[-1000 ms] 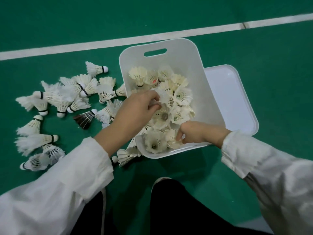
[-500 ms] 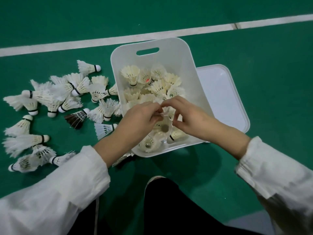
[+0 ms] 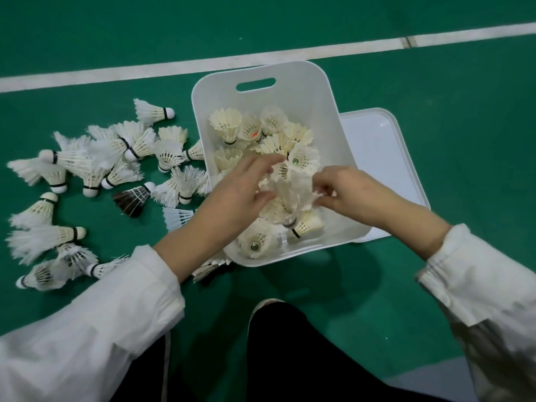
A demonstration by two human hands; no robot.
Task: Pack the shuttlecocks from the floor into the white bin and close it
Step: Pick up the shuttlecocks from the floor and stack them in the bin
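Over the bin (image 3: 290, 74), the left hand (image 3: 235, 198) at 9 o'clock and right hand (image 3: 356, 192) at 3 o'clock pinch one shuttlecock (image 3: 293, 192) by its feathers (axis blurred, roughly 12-to-6, cork low), with the floor pile (image 3: 130, 146) at 9 o'clock, nearer the left hand.

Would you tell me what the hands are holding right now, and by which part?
One white shuttlecock, over the bin, held by its feather skirt: the left hand holds one side, and the right hand pinches the opposite edge.
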